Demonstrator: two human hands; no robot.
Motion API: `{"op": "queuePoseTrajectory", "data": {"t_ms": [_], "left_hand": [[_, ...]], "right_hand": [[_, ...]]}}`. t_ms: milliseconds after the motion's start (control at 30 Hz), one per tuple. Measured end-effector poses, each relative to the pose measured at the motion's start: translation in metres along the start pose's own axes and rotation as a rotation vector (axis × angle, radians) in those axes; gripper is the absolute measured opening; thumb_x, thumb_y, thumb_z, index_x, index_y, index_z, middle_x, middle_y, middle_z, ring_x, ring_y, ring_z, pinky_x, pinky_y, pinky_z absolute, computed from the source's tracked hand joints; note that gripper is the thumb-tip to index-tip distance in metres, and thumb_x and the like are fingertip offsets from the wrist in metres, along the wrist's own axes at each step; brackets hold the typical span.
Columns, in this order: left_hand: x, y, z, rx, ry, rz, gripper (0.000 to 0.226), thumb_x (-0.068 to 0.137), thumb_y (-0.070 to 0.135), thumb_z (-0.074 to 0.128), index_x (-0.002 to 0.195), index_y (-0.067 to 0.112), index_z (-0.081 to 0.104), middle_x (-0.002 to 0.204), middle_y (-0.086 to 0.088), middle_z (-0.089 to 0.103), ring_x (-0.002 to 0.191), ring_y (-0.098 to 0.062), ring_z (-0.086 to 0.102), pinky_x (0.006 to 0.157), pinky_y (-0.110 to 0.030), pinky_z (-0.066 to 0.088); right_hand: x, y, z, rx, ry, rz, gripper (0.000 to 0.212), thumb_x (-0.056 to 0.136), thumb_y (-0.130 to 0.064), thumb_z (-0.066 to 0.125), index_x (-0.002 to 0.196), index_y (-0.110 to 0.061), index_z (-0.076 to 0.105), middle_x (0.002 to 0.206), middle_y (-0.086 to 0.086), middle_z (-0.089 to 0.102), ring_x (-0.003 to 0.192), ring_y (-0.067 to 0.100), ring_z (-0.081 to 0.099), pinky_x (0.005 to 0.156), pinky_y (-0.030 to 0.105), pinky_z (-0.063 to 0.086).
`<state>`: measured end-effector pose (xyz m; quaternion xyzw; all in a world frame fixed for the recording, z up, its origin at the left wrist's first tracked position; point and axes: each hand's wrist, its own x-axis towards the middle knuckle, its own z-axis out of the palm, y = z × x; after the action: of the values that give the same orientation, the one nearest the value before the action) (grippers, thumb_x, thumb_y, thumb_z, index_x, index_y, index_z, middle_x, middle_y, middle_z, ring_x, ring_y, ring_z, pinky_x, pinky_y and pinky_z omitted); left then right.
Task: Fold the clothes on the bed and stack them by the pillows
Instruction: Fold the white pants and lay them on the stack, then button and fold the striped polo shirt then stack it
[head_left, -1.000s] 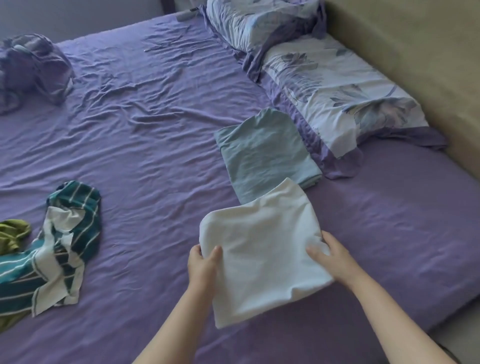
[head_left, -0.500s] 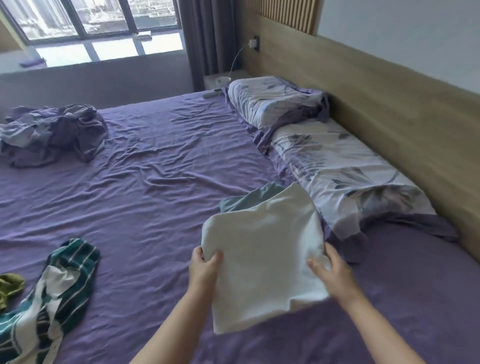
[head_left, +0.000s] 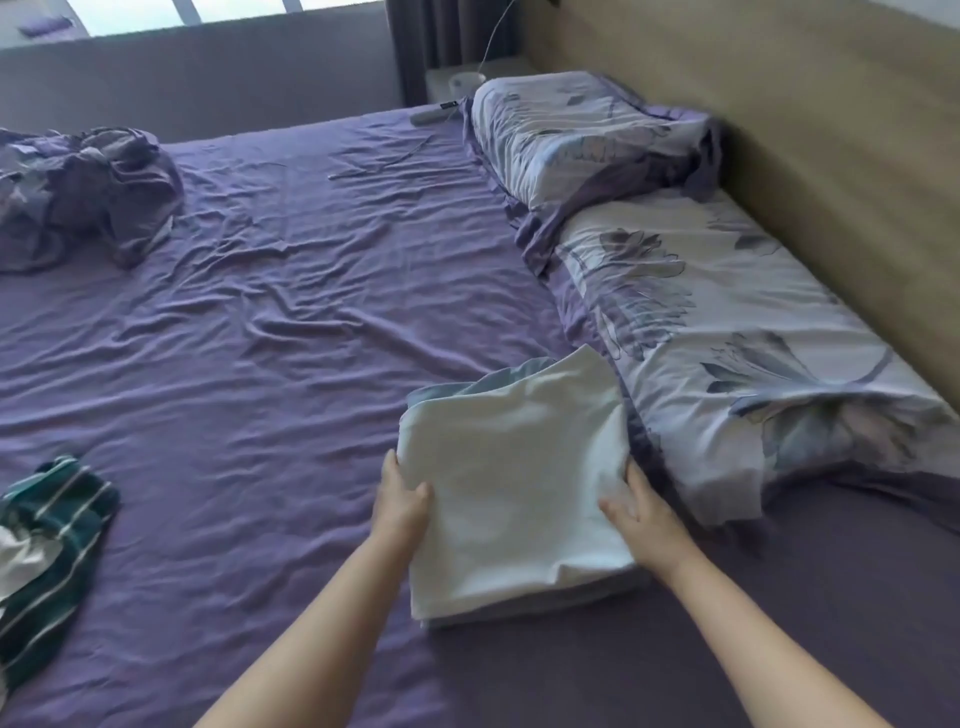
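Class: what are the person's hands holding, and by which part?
Both hold the folded white garment: left hand on its left edge, right hand on its right edge.

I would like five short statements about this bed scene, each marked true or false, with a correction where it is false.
1. The white garment lies on top of a blue-grey garment. True.
2. Only the right hand touches the white garment. False: the left hand holds its other side too.
3. The stack sits beside the near pillow. True.
4. The striped garment is already folded on the stack. False: it lies crumpled at the left edge of the bed.
5. The bed sheet is green. False: it is purple.
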<state>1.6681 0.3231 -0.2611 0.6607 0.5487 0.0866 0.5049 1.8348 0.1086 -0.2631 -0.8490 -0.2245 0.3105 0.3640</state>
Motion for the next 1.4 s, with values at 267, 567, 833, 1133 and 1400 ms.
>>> {"op": "queuePoseTrajectory", "data": {"t_ms": [267, 567, 833, 1133, 1400], "left_hand": [[-0.023, -0.015, 0.046, 0.945, 0.044, 0.557, 0.068, 0.086, 0.071, 0.016, 0.136, 0.046, -0.023, 0.149, 0.006, -0.031, 0.139, -0.023, -0.032, 0.111, -0.05, -0.022], [0.001, -0.046, 0.055, 1.012, 0.001, 0.572, 0.078, 0.079, 0.079, 0.007, 0.143, 0.043, -0.022, 0.154, 0.001, -0.03, 0.141, -0.026, -0.027, 0.113, -0.054, -0.012], [0.013, -0.055, 0.065, 0.992, 0.003, 0.599, 0.079, 0.082, 0.076, 0.013, 0.146, 0.039, -0.016, 0.155, -0.002, -0.026, 0.142, -0.029, -0.024, 0.112, -0.056, -0.013], [-0.011, -0.016, 0.031, 1.039, -0.264, 0.428, 0.075, 0.09, 0.061, 0.035, 0.149, 0.035, -0.003, 0.157, 0.0, -0.021, 0.145, -0.026, -0.015, 0.115, -0.05, 0.0], [-0.096, -0.058, -0.064, 1.002, -0.098, 0.138, 0.063, 0.094, 0.055, 0.033, 0.147, 0.022, 0.024, 0.15, -0.006, 0.033, 0.138, -0.024, 0.028, 0.113, -0.049, 0.014]], "right_hand": [[0.005, 0.0, 0.012, -0.773, 0.226, -0.296, 0.098, 0.069, -0.053, 0.072, 0.147, -0.018, 0.024, 0.15, 0.025, 0.023, 0.136, 0.043, 0.028, 0.105, 0.056, 0.03], [0.034, 0.018, 0.032, -0.922, -0.003, -0.257, 0.082, 0.07, -0.08, -0.001, 0.144, -0.045, -0.001, 0.158, 0.002, -0.007, 0.144, 0.027, -0.014, 0.114, 0.05, 0.003], [0.053, 0.038, 0.042, -0.874, -0.024, -0.216, 0.071, 0.068, -0.085, -0.004, 0.127, -0.058, -0.031, 0.156, -0.007, -0.019, 0.141, 0.019, -0.025, 0.114, 0.05, -0.004], [0.032, -0.005, 0.038, -1.026, -0.064, -0.108, 0.07, 0.083, -0.073, 0.019, 0.145, -0.043, 0.007, 0.157, -0.001, 0.006, 0.144, 0.025, 0.003, 0.111, 0.056, 0.012], [-0.072, -0.076, 0.118, -0.913, -0.181, -0.304, 0.065, 0.085, -0.069, 0.033, 0.14, -0.034, 0.035, 0.152, -0.003, 0.028, 0.141, 0.015, 0.02, 0.112, 0.043, 0.016]]}}
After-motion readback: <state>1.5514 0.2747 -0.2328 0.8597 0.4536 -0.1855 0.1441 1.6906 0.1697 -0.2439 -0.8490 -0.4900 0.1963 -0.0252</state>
